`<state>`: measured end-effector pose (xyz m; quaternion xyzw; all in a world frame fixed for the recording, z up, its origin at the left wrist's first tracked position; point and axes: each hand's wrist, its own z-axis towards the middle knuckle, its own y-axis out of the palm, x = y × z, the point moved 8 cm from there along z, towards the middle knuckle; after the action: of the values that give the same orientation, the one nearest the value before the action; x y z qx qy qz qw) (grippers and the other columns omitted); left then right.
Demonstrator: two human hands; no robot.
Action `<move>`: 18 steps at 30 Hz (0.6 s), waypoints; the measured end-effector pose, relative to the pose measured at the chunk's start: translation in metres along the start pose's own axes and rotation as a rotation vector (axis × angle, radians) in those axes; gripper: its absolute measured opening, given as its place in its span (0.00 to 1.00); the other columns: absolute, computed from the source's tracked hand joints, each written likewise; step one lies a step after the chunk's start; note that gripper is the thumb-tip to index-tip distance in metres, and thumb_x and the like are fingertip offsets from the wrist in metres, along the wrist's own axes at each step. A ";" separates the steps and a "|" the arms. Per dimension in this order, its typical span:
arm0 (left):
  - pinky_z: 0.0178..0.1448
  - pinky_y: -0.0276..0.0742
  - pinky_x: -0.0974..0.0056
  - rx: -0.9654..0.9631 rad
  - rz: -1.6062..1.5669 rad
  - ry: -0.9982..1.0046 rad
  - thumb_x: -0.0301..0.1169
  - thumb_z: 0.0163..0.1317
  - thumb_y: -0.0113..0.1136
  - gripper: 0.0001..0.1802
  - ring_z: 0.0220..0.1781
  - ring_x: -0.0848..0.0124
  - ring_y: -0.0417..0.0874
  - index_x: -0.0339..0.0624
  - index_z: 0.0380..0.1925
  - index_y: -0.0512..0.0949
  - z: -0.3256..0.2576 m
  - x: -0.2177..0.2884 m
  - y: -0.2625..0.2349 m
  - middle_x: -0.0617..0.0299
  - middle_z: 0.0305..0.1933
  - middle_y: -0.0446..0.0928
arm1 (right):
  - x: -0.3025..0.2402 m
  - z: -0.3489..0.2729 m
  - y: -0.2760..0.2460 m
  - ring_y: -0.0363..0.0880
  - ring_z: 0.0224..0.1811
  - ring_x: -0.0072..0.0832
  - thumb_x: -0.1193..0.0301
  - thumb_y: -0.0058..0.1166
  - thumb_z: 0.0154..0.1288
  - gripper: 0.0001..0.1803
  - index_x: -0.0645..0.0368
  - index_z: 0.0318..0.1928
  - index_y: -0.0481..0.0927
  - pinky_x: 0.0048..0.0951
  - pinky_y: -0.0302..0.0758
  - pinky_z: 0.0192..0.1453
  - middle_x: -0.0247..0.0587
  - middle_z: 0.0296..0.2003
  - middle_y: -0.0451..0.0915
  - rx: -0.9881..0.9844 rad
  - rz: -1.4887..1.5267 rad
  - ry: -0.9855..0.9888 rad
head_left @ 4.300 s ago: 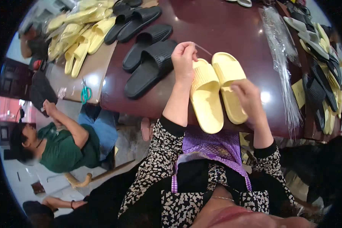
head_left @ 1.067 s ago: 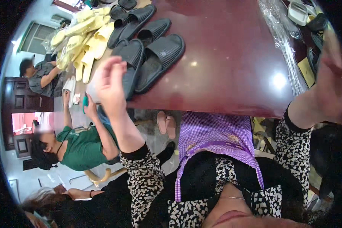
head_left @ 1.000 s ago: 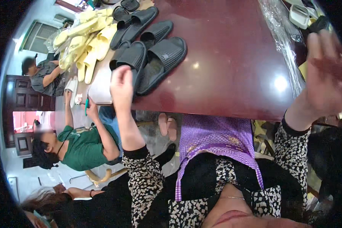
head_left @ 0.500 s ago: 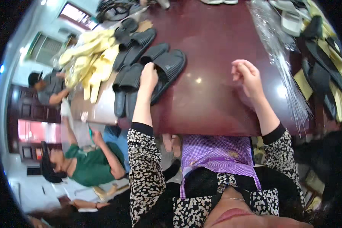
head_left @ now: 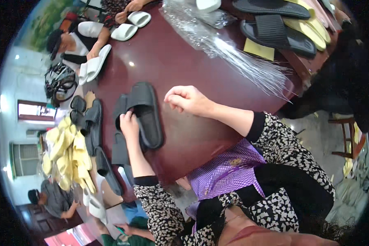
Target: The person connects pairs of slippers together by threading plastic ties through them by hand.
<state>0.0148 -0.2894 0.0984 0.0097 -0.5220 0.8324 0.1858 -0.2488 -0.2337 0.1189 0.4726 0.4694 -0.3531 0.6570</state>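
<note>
My left hand [head_left: 129, 123] is closed on a black slipper [head_left: 153, 133] with a ribbed strap, its fingers at the strap's opening. A second black slipper [head_left: 119, 107] lies close against it on the left, partly hidden. Just below, more black footwear [head_left: 119, 152] is half covered by my left wrist. To the right of the slipper, my right hand [head_left: 186, 100] hovers above the dark red table [head_left: 180, 151]. Its fingers are curled together, and whatever may be between them is hidden.
Thin white ties [head_left: 254, 67] and clear plastic bags [head_left: 192, 30] lie toward the far right. Black and yellow slippers [head_left: 305, 35] pile up at the right edge. Yellow slippers [head_left: 71, 156] heap at the left. Co-workers' hands [head_left: 93, 52] handle white slippers [head_left: 96, 67] at the far left.
My view has turned, bringing the far-left co-workers and white slippers into sight. My right hand has come closer to the black slippers; my left hand stays on them.
</note>
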 end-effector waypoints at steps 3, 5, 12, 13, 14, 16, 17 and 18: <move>0.42 0.72 0.52 0.003 -0.055 0.067 0.25 0.54 0.54 0.13 0.37 0.50 0.74 0.41 0.40 0.81 0.002 0.079 0.010 0.47 0.32 0.72 | 0.006 0.003 -0.005 0.72 0.27 0.14 0.68 0.48 0.67 0.10 0.61 0.40 0.79 0.17 0.70 0.31 0.30 0.26 0.77 0.019 -0.008 -0.036; 0.42 0.71 0.54 -0.025 -0.247 0.109 0.25 0.54 0.54 0.14 0.37 0.51 0.74 0.41 0.42 0.79 -0.001 0.116 0.019 0.48 0.32 0.73 | 0.008 0.012 -0.006 0.72 0.26 0.14 0.69 0.48 0.67 0.10 0.61 0.39 0.79 0.17 0.70 0.30 0.30 0.25 0.76 0.081 -0.044 -0.081; 0.51 0.71 0.56 -0.072 -0.551 0.064 0.23 0.51 0.58 0.21 0.48 0.52 0.74 0.41 0.48 0.75 -0.043 0.177 -0.013 0.46 0.47 0.72 | 0.008 0.016 -0.024 0.71 0.22 0.15 0.70 0.47 0.68 0.09 0.62 0.38 0.79 0.17 0.69 0.28 0.30 0.24 0.75 0.162 -0.059 -0.095; 0.53 0.70 0.56 -0.006 -0.417 0.067 0.23 0.51 0.59 0.22 0.50 0.51 0.73 0.41 0.49 0.75 -0.054 0.172 -0.032 0.47 0.49 0.71 | 0.009 0.016 -0.027 0.71 0.23 0.15 0.70 0.47 0.68 0.10 0.62 0.38 0.79 0.17 0.70 0.28 0.30 0.25 0.75 0.178 -0.062 -0.094; 0.54 0.69 0.56 0.054 -0.280 0.071 0.24 0.51 0.60 0.22 0.53 0.51 0.72 0.41 0.50 0.75 -0.068 0.168 -0.047 0.47 0.51 0.70 | 0.010 0.016 -0.033 0.71 0.23 0.16 0.70 0.47 0.68 0.10 0.62 0.38 0.79 0.17 0.70 0.29 0.30 0.25 0.75 0.195 -0.064 -0.094; 0.55 0.68 0.55 0.103 -0.073 -0.037 0.25 0.51 0.61 0.24 0.53 0.51 0.72 0.41 0.52 0.73 -0.105 0.135 -0.086 0.47 0.52 0.70 | 0.003 0.018 -0.028 0.71 0.24 0.15 0.69 0.47 0.68 0.10 0.63 0.38 0.78 0.17 0.70 0.29 0.31 0.26 0.75 0.140 -0.114 -0.125; 0.56 0.68 0.54 0.136 0.093 -0.112 0.26 0.51 0.62 0.26 0.54 0.51 0.71 0.42 0.53 0.72 -0.124 0.116 -0.100 0.48 0.52 0.69 | 0.003 0.018 -0.025 0.71 0.25 0.15 0.69 0.47 0.68 0.10 0.63 0.39 0.78 0.18 0.70 0.30 0.31 0.26 0.75 0.116 -0.161 -0.105; 0.57 0.67 0.53 0.166 0.258 -0.185 0.27 0.50 0.62 0.28 0.54 0.51 0.70 0.42 0.55 0.71 -0.139 0.101 -0.110 0.48 0.53 0.69 | 0.003 0.017 -0.022 0.71 0.25 0.15 0.69 0.47 0.68 0.10 0.63 0.39 0.78 0.18 0.70 0.30 0.31 0.26 0.75 0.094 -0.210 -0.087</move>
<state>-0.0193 -0.0957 0.1516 0.0346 -0.4632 0.8852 0.0271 -0.2628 -0.2567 0.1119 0.4353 0.4702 -0.4619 0.6133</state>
